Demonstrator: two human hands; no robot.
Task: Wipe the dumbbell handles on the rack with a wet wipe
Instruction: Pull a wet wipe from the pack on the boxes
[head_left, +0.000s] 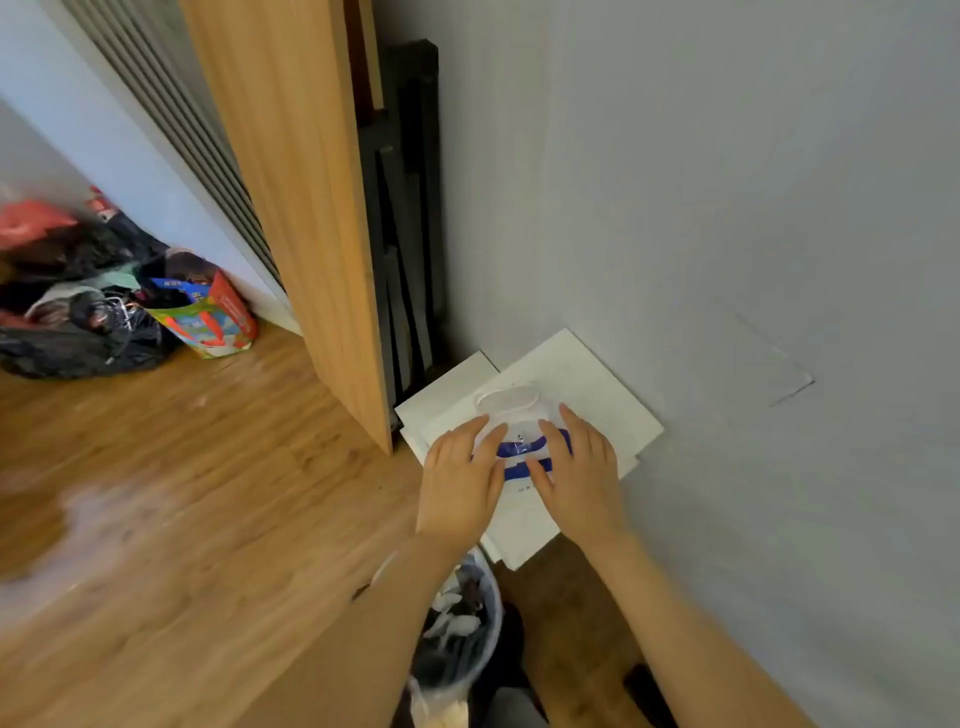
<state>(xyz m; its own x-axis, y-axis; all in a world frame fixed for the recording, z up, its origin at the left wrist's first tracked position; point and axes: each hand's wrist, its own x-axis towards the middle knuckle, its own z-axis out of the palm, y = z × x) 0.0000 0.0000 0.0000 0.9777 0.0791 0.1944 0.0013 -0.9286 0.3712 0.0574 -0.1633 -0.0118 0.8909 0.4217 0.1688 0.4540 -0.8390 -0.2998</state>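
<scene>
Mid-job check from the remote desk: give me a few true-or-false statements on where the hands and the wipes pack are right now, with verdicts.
1. Both hands are on the wet wipes pack. True: the left hand and right hand lie on it with fingers fairly straight.
2. The pack sits on the bare wooden floor. False: it rests on white flat boards stacked by the wall.
3. A dumbbell rack shows in this view. False: none is visible here.
4. A waste bin lined with a plastic bag stands below the forearms. True.
5. The right hand holds a pulled-out wipe. False: no loose wipe shows in either hand.
</scene>
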